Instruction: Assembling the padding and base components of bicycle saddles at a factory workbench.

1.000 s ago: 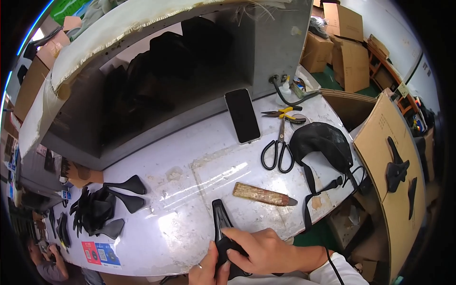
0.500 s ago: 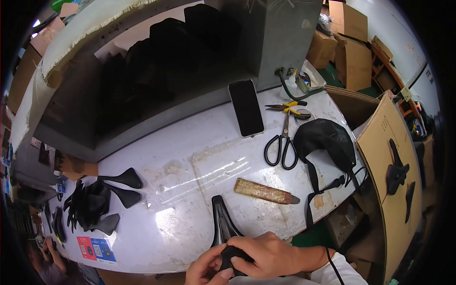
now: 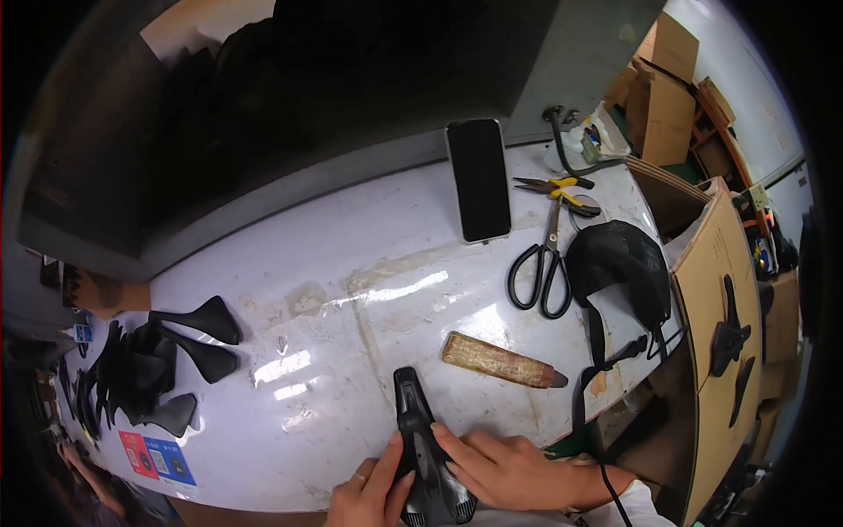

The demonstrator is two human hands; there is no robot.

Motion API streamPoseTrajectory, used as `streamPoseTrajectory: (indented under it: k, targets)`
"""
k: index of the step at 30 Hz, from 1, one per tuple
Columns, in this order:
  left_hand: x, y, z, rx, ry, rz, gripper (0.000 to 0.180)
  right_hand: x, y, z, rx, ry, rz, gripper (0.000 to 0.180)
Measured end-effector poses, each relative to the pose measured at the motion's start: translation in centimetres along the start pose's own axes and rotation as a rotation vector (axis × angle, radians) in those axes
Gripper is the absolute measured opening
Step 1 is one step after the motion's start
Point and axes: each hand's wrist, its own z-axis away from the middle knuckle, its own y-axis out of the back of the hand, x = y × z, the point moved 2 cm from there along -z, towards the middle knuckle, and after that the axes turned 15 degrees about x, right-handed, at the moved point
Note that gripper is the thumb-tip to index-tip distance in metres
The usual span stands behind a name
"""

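Both hands pressed long black plastic bicycle saddle (image 3: pixel 426 452) at near edge of white worktable (image 3: pixel 351 263): left hand (image 3: pixel 369 492) curled at its side, right hand (image 3: pixel 505 470) flat over it. Brown wooden block (image 3: pixel 502 360) lay just beyond; black-handled scissors (image 3: pixel 543 263) and dark smartphone (image 3: pixel 479 178) farther back.

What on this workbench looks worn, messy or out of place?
The white tabletop is stained and scuffed around its middle. Black saddle shells lie heaped untidily at its left end. Otherwise nothing stands out.
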Motion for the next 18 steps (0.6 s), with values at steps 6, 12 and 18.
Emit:
streamPoseTrajectory:
  k: [6, 12, 18]
  targets:
    - [-3.3, -2.1, -5.1, 0.11, -0.138, -0.04, 0.045, 3.0, -3.0, -2.5, 0.123, -0.097, -0.027, 0.057]
    - [-3.7, -2.5, -6.3, 0.144, -0.169, -0.029, 0.047, 3.6, -3.4, -3.3, 0.078, -0.17, -0.084, 0.059]
    - [-4.5, -1.8, -6.3, 0.031, -0.144, -0.066, 0.047, 3.8, -3.0, -2.7, 0.0, -0.216, -0.149, 0.059]
